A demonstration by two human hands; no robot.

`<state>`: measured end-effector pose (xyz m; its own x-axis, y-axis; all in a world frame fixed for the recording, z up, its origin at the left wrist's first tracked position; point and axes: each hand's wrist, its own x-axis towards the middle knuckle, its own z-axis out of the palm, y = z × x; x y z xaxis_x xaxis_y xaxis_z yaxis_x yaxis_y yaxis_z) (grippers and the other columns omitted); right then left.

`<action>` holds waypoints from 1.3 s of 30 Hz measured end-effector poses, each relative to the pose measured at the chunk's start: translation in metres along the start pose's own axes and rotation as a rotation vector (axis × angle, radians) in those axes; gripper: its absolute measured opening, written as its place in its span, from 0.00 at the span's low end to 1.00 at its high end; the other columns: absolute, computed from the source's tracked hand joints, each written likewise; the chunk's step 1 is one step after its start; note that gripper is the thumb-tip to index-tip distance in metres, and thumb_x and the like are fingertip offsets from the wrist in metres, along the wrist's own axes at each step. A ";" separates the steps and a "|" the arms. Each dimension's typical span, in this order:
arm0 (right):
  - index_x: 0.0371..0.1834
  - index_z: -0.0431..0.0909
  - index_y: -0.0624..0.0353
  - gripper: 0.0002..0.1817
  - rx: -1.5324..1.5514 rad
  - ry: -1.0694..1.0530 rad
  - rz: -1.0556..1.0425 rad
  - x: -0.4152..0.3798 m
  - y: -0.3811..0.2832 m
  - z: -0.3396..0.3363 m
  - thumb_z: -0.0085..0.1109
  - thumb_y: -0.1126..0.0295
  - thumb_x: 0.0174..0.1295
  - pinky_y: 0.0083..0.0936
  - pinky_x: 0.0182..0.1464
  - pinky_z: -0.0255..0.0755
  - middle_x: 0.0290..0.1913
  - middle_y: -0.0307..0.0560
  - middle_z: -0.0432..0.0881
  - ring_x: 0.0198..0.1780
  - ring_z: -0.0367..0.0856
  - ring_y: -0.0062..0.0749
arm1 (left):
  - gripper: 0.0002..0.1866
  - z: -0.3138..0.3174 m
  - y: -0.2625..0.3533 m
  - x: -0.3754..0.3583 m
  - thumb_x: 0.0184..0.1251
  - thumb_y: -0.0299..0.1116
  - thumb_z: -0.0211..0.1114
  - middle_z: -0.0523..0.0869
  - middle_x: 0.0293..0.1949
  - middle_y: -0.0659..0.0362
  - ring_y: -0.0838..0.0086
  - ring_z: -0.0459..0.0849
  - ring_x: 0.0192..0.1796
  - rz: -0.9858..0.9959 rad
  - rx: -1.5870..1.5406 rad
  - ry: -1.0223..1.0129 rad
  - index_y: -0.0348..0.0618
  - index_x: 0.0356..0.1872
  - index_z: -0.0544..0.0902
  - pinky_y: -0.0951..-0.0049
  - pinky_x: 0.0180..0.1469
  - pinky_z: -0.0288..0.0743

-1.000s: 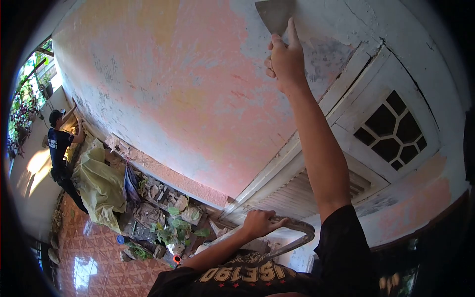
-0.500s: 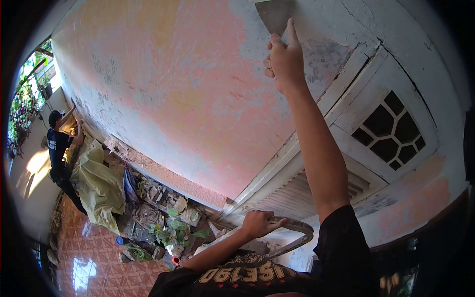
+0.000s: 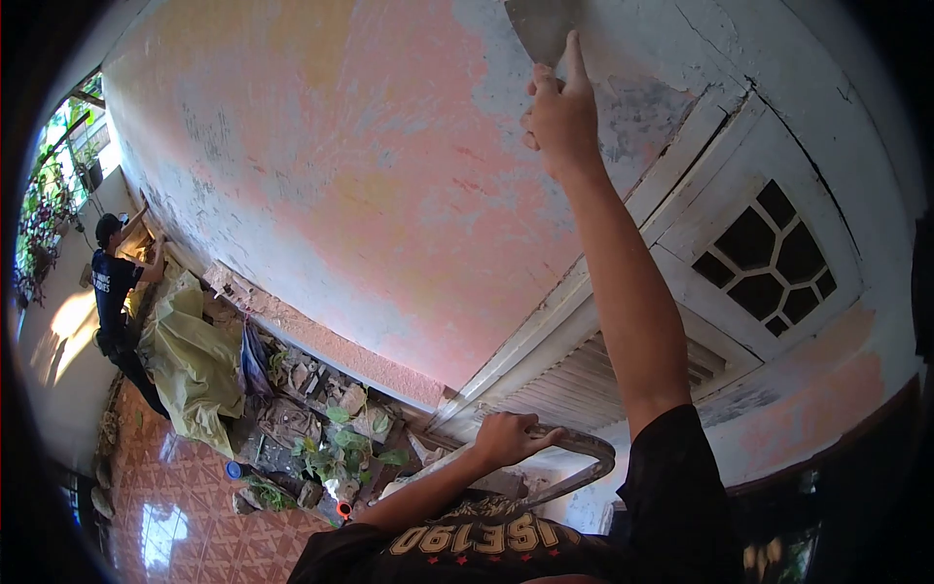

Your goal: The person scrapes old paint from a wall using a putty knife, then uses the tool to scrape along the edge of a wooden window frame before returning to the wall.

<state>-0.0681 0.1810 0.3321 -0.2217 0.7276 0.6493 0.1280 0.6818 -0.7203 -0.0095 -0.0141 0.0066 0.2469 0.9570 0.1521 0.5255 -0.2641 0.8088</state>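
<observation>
R hand [image 3: 557, 115] reaches high overhead, fingers clamped on the handle of a flat grey metal scraper [image 3: 541, 27], index finger laid along it. The blade sits pressed to the peeling pink-and-white plaster wall [image 3: 370, 185] at the very top of view, on a patch already down to grey. L hand [image 3: 508, 438] is low, fingers curled tight round a curved grey metal rail [image 3: 584, 457], prob. the top of a ladder or stand; can't tell which.

Risks, as I judge them:
- Arm at full stretch w/ body weight shifted up. If the blade skids off a hard spot, the balance goes, and the L grip is the only anchor.
- Blade tip is partly out of view, so the angle is unclear; too steep and it gouges the plaster instead of lifting paint.
- Flakes and dust drop straight toward the face.
- White wooden door frame [image 3: 671, 185] w/ lattice vent is just beside the stroke; a slip scars it.
- Rubble and green plants [image 3: 341, 428] lie below, a bad landing. Another person in dark clothes [image 3: 117, 292] works well apart, at the far end of the wall.
</observation>
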 end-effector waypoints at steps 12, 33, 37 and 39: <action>0.82 0.38 0.40 0.36 0.096 -0.004 0.139 -0.003 -0.011 0.003 0.43 0.69 0.75 0.20 0.17 0.52 0.35 0.39 0.69 0.19 0.60 0.19 | 0.40 0.003 0.000 0.002 0.60 0.73 0.55 0.84 0.19 0.47 0.51 0.86 0.26 0.009 -0.002 0.013 0.38 0.25 0.87 0.55 0.34 0.79; 0.82 0.41 0.40 0.37 -0.029 -0.002 0.013 -0.004 0.028 -0.001 0.47 0.68 0.74 0.21 0.16 0.54 0.36 0.40 0.70 0.18 0.60 0.18 | 0.37 0.007 -0.002 0.002 0.58 0.71 0.61 0.78 0.12 0.49 0.51 0.83 0.21 0.057 -0.015 0.126 0.39 0.20 0.84 0.56 0.29 0.77; 0.81 0.42 0.47 0.37 -0.151 -0.055 -0.032 -0.027 0.047 -0.028 0.47 0.70 0.73 0.20 0.19 0.60 0.37 0.41 0.71 0.22 0.64 0.18 | 0.37 0.003 -0.001 0.001 0.58 0.71 0.61 0.78 0.13 0.48 0.50 0.83 0.22 0.044 -0.016 0.079 0.39 0.21 0.85 0.56 0.29 0.76; 0.80 0.45 0.55 0.35 -0.307 0.075 -0.234 -0.057 0.064 -0.044 0.47 0.71 0.72 0.17 0.23 0.64 0.38 0.42 0.72 0.28 0.67 0.17 | 0.38 0.001 0.000 0.000 0.58 0.71 0.61 0.79 0.14 0.48 0.50 0.83 0.23 0.034 -0.044 0.068 0.38 0.21 0.85 0.55 0.30 0.76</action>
<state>-0.0043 0.1869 0.2597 -0.2096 0.5455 0.8115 0.3681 0.8129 -0.4514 -0.0081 -0.0139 0.0059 0.2073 0.9538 0.2175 0.4814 -0.2929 0.8261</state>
